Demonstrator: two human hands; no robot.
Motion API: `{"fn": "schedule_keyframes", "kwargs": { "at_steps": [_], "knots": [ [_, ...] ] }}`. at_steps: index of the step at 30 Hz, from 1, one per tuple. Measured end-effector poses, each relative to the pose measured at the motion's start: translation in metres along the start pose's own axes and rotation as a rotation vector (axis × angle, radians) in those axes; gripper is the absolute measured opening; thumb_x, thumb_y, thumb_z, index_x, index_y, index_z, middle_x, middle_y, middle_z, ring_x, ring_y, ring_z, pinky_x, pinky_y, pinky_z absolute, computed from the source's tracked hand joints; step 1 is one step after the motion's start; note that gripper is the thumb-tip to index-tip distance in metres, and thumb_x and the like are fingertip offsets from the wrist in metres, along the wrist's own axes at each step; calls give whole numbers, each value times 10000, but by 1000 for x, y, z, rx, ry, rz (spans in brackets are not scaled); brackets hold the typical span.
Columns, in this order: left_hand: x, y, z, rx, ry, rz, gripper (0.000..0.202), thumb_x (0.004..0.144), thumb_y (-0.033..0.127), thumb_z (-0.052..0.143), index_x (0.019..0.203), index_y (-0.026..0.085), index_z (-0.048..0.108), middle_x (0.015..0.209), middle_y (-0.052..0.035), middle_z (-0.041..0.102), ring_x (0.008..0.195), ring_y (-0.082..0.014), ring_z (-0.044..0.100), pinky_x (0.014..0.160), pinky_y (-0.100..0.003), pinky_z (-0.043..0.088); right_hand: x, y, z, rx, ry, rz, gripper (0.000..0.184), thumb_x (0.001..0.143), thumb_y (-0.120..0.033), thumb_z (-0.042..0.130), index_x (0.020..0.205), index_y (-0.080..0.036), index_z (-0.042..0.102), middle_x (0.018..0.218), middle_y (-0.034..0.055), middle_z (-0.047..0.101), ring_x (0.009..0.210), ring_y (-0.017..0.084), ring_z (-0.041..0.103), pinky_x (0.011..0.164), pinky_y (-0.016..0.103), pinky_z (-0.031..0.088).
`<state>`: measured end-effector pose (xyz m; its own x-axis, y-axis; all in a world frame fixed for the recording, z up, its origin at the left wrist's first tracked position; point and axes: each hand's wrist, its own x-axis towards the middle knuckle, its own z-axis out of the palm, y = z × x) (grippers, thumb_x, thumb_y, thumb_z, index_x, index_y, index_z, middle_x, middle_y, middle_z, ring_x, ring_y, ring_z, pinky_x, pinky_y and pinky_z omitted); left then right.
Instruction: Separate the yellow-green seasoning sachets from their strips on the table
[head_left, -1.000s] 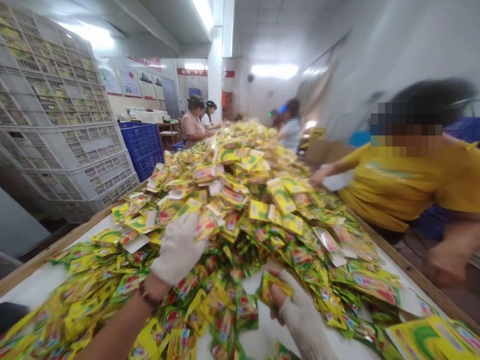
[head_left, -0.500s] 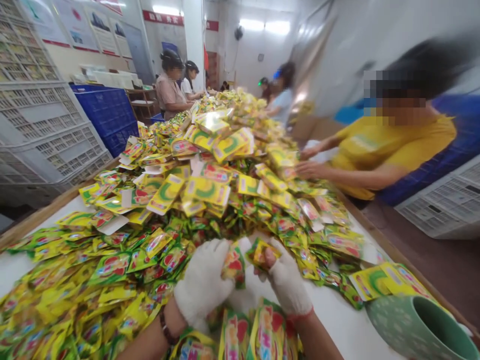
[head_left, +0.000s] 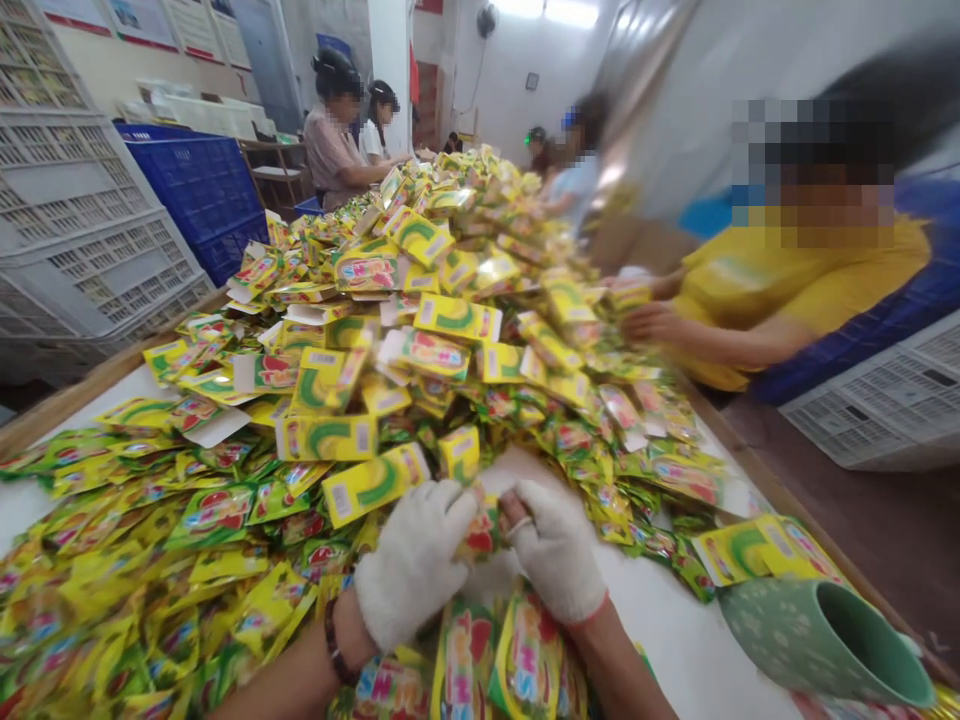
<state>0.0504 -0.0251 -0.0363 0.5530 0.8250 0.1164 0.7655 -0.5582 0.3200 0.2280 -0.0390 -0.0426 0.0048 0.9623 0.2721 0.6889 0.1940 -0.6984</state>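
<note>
My left hand [head_left: 416, 560], in a white knit glove, is closed around a small printed carton [head_left: 482, 528] with a red watermelon picture. At the carton's right edge, my gloved right hand [head_left: 559, 550] has its fingers curled in, with a bare fingertip showing; the fingers partly cover the carton. Just below my hands stand several watermelon-printed packs [head_left: 461, 660]. Loose yellow-green candy packets [head_left: 217, 515] spread to my left. Ahead, flat yellow cartons [head_left: 375, 482] lie on the heap, several with white end flaps open.
A green flowered cup [head_left: 780, 630] lies on its side at the right of the white tabletop [head_left: 660, 610]. Across the right edge, a person in a yellow shirt [head_left: 795, 280] handles cartons. White crates [head_left: 112, 270] and blue crates [head_left: 195, 190] stand left. More people work farther back.
The yellow-green packet in my right hand no longer shows, and that hand has moved left against the carton. More yellow cartons lie in front of the heap. The view has tilted slightly down.
</note>
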Motion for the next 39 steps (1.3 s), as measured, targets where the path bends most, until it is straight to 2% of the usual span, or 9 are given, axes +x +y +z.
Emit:
{"fn": "schedule_keyframes", "kwargs": {
  "at_steps": [5, 12, 19, 24, 27, 30, 33, 36, 39],
  "knots": [
    [1, 0, -1, -15, 98, -29, 548, 664, 128, 560, 1209, 187, 542, 1105, -97, 597, 1023, -278, 547, 872, -428, 481, -1, 0, -7, 163, 119, 49, 216, 872, -372, 492, 974, -188, 542, 800, 31, 617, 678, 157, 566, 597, 254, 458],
    [-1, -2, 3, 54, 167, 28, 540, 650, 97, 553, 1183, 181, 563, 1100, -109, 606, 992, -290, 557, 836, -448, 495, -2, 3, -5, 393, 29, 168, 176, 819, -332, 594, 735, -178, 577, 669, -8, 551, 629, 136, 525, 575, 244, 464],
    [2, -2, 1, 61, 233, -18, 503, 651, 124, 565, 1153, 152, 567, 1068, -122, 595, 991, -295, 553, 852, -454, 500, -4, -2, -3, 454, 47, 172, 207, 811, -315, 599, 955, -180, 665, 814, 43, 656, 687, 161, 607, 624, 267, 513],
    [1, 2, 4, -52, 265, 20, 383, 678, 120, 563, 1057, 142, 617, 1006, -124, 619, 967, -297, 566, 850, -468, 497, -8, -9, -7, 652, -336, 360, 351, 814, -477, 589, 937, -153, 647, 481, -55, 495, 355, 74, 414, 362, 191, 324],
    [-1, 9, 4, -241, 246, -26, 302, 730, 154, 567, 1024, 147, 633, 992, -123, 635, 963, -296, 577, 863, -478, 485, -7, -13, -10, 717, -453, 381, 319, 797, -473, 617, 712, -166, 600, 431, -74, 415, 340, 61, 380, 340, 176, 258],
    [0, 13, -2, -637, 86, -116, 280, 819, 222, 535, 1083, 170, 611, 1015, -98, 651, 968, -254, 594, 881, -412, 484, -4, -12, -13, 643, -337, 274, 252, 767, -387, 668, 660, -168, 609, 496, -53, 476, 430, 75, 423, 394, 183, 317],
    [2, 12, -6, -1163, -52, -226, 344, 861, 282, 531, 1194, 193, 522, 1010, -70, 666, 918, -217, 626, 801, -340, 513, -3, -11, -11, 596, -113, 202, 179, 772, -349, 662, 820, -178, 641, 584, -42, 527, 498, 88, 448, 462, 198, 368],
    [4, 11, -4, -1551, 19, -330, 544, 815, 315, 633, 1287, 211, 384, 1084, -86, 647, 940, -227, 638, 756, -326, 528, -4, -11, -6, 616, 146, 226, 246, 771, -343, 675, 944, -203, 570, 587, -62, 503, 518, 94, 459, 485, 196, 387],
    [4, 11, 0, -1632, 64, -353, 604, 772, 310, 697, 1283, 213, 390, 1129, -101, 632, 966, -228, 632, 762, -317, 524, -6, -11, -1, 711, 102, 269, 309, 760, -390, 694, 964, -202, 557, 680, -25, 587, 582, 113, 526, 513, 207, 433]
  ]
}}
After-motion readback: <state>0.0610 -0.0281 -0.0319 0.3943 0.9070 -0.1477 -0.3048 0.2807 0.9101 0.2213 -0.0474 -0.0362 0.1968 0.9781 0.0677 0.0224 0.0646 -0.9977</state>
